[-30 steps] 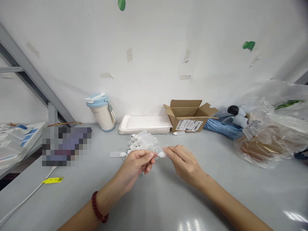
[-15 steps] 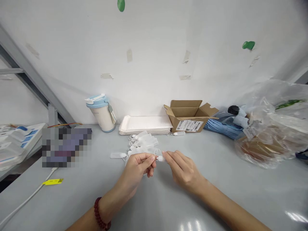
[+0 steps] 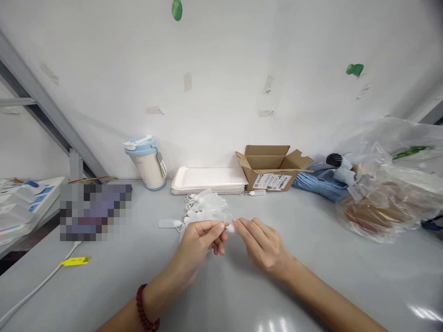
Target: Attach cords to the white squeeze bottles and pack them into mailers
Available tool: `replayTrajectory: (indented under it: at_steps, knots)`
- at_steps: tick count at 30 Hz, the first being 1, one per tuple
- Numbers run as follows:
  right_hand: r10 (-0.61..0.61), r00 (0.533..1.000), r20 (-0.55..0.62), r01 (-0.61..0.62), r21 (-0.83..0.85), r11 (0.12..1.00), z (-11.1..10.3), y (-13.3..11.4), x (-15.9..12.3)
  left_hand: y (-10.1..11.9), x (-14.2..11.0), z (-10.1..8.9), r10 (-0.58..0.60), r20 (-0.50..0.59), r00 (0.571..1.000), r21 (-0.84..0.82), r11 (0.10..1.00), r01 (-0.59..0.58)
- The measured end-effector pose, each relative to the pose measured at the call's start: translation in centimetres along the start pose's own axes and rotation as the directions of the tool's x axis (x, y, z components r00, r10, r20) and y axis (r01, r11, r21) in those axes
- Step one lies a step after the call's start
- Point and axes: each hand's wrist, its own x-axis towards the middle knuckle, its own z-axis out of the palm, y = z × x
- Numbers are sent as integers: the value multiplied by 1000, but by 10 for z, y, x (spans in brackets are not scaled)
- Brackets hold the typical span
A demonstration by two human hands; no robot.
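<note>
My left hand (image 3: pixel 197 244) and my right hand (image 3: pixel 265 246) meet above the grey table, their fingertips pinching a small white plastic tag piece (image 3: pixel 230 228) on a thin clear loop. The left fingers seem to hold the loop, and the right fingertips close on the white piece. Just behind my left hand lies a heap of white plastic tags (image 3: pixel 206 205) on looped cords. One loose tag (image 3: pixel 168 223) lies to its left. My fingers partly hide the loop.
Along the wall stand a blue-lidded tumbler (image 3: pixel 147 166), stacked white foam trays (image 3: pixel 207 180), and an open cardboard box (image 3: pixel 272 168). Blue cloth (image 3: pixel 318 184) and a plastic bag (image 3: pixel 384 203) lie right. A pixelated patch (image 3: pixel 95 212) and white cable (image 3: pixel 41 281) are left.
Both hands sit slightly lower in the view, and the white piece has shifted a little right. The pinch on it looks unchanged.
</note>
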Motion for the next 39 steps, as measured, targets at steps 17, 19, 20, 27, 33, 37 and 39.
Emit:
replayTrajectory:
  at_steps: [17,19,20,27,33,37,39]
  knots:
    - [14,998,-61,-9,81,997,3,0,-2,2,2,-8,136,70,988,288,946,-150]
    - [28,999,-43,-23,119,993,8,0,-6,4,3,-9,141,69,988,322,934,-156]
    - [40,999,-15,-37,144,989,11,2,-8,5,5,-11,141,65,988,330,931,-154]
    - [311,935,169,-314,-4,949,35,50,-22,16,30,-49,238,-314,919,244,956,-165]
    - [542,725,425,-552,-112,826,37,84,-37,18,46,-85,313,-482,818,331,930,-161]
    - [577,634,515,-594,-153,789,35,86,-39,13,49,-88,324,-406,855,463,879,-113]
    - [591,622,514,-588,-193,786,35,85,-38,9,51,-87,369,-350,861,564,817,-121]
